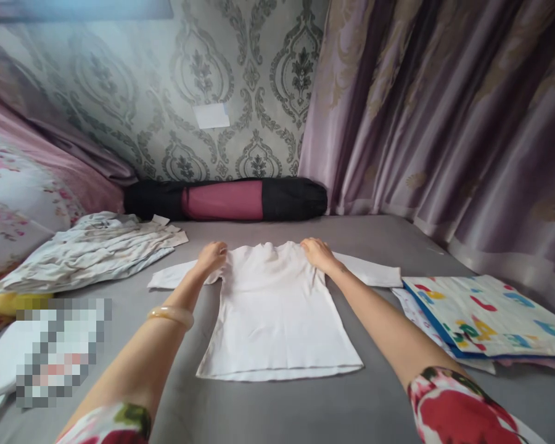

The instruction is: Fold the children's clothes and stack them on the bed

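Note:
A white long-sleeved shirt [277, 314] lies flat and front-on across the grey sheet, its collar away from me and its hem towards me. Both sleeves stretch out sideways beneath my wrists. At the shirt's left shoulder, my left hand [213, 254] has its fingers curled over the fabric and closed on it. My right hand [318, 253] grips the opposite shoulder near the collar, the fingers bent onto the cloth. The fingertips of both hands are partly hidden.
A pile of folded clothes with a colourful letter print [490, 314] sits at right, near the right cuff. Crumpled pale clothing [92, 250] lies at left, above a white item [9, 351] partly blurred out. A black and maroon roll [222, 200] borders the wall; purple curtains [398, 123] hang at right.

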A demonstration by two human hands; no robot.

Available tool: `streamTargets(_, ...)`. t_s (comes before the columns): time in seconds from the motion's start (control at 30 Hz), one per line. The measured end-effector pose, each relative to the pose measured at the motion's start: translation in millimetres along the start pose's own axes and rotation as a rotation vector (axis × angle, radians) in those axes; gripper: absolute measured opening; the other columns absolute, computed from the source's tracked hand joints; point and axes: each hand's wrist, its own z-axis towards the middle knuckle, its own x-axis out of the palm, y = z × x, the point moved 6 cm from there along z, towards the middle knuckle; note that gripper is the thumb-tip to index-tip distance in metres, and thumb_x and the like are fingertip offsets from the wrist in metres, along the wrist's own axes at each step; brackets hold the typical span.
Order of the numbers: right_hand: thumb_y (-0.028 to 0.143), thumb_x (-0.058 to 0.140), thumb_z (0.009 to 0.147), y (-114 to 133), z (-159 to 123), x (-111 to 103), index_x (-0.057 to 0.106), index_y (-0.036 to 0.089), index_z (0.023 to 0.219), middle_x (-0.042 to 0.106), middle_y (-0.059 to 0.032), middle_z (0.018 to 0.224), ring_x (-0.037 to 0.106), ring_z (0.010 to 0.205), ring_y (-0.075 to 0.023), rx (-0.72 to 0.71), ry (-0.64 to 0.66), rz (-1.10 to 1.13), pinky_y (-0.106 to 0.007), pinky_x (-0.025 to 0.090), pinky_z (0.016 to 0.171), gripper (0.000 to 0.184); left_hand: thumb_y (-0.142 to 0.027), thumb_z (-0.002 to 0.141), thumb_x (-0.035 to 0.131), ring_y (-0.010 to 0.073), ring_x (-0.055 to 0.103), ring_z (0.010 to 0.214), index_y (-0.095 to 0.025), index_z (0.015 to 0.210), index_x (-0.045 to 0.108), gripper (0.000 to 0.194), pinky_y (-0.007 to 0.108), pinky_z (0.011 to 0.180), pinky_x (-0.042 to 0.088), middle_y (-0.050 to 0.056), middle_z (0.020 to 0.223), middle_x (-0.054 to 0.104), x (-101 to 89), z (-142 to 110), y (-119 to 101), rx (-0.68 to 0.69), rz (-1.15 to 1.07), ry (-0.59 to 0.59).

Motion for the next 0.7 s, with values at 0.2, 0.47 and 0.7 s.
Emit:
streamTargets(0.2, 0.027, 0.048, 0.095, -33, 37, 27, 0.061, 0.019, 0.122, 0.059, -0.0116, 0.129, 0.052, 0.12, -0.0261, 0.064, 0.148, 0.049, -0.035, 0.038, 0.095, 0.031, -0.034, 0.083, 0.051, 0.0301, 0.062, 0.103, -0.018, 0.102, 0.064, 0.028, 0.042, 0.088, 0.044, 0.012, 0.105, 0.069, 8.4, 21, 27, -0.077, 0.073, 0.115)
streamTargets(0.47, 0.031, 0.045, 0.097, -35, 25, 26, 0.054, 0.014, 0.116, 0.062, -0.0152, 0.12, 0.059, 0.111, -0.0253, 0.051, 0.044, 0.047, -0.031, 0.042, 0.086, 0.027, -0.034, 0.094, 0.032, 0.0233, 0.063, 0.087, -0.016, 0.1, 0.054, 0.029, 0.032, 0.077, 0.045, 0.012, 0.094, 0.066, 6.0, -2, 26, 0.13, 0.226, 0.033)
streamTargets(0.7, 0.032, 0.031, 0.102, -29, 8, 27, 0.05, 0.014, 0.119, 0.065, -0.0164, 0.114, 0.063, 0.103, -0.0278, 0.057, 0.015, -0.096, -0.037, 0.042, 0.086, 0.031, -0.035, 0.099, 0.016, 0.0295, 0.067, 0.092, -0.015, 0.113, 0.05, 0.041, 0.036, 0.074, 0.048, 0.017, 0.097, 0.068, 11.5, -26, 41, 0.028, 0.354, 0.037)
